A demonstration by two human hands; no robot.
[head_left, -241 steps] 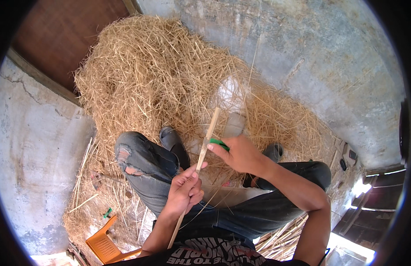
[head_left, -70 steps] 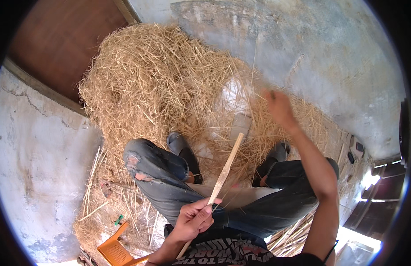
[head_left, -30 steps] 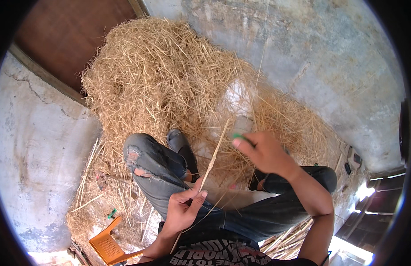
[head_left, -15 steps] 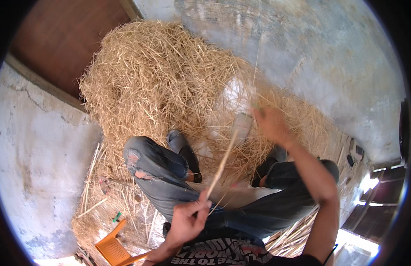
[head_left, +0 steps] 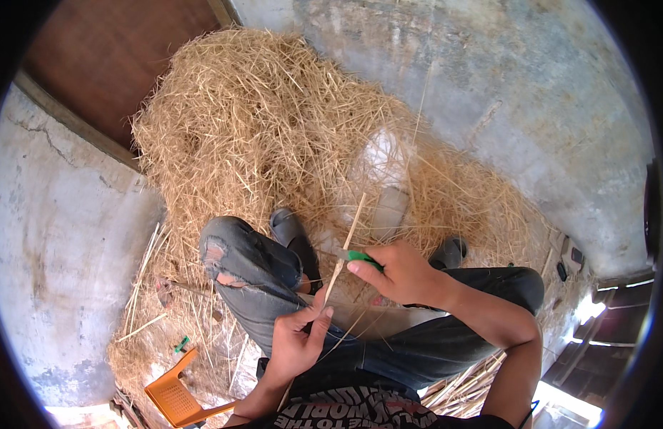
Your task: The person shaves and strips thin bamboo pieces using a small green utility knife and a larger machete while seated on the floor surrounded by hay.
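Note:
I sit with my knees apart over a heap of straw (head_left: 260, 136). My left hand (head_left: 297, 344) grips the lower part of a thin pale stick (head_left: 349, 232) that slants up and away between my legs. My right hand (head_left: 401, 274) is closed on a knife with a green handle (head_left: 360, 256), its blade laid against the stick about halfway up. A pale cloth (head_left: 367, 318) lies across my lap under the hands. My dark shoes (head_left: 285, 225) rest on the straw.
Grey concrete wall (head_left: 503, 93) rises behind the straw, with a brown board (head_left: 110, 64) at upper left. An orange plastic stool (head_left: 175, 395) stands at lower left. A whitish plastic bag (head_left: 385, 161) lies in the straw. Cut sticks (head_left: 467, 390) are piled at lower right.
My right hand swung out over the straw and has come back down onto the stick with the green-handled knife. My left hand kept its hold on the stick.

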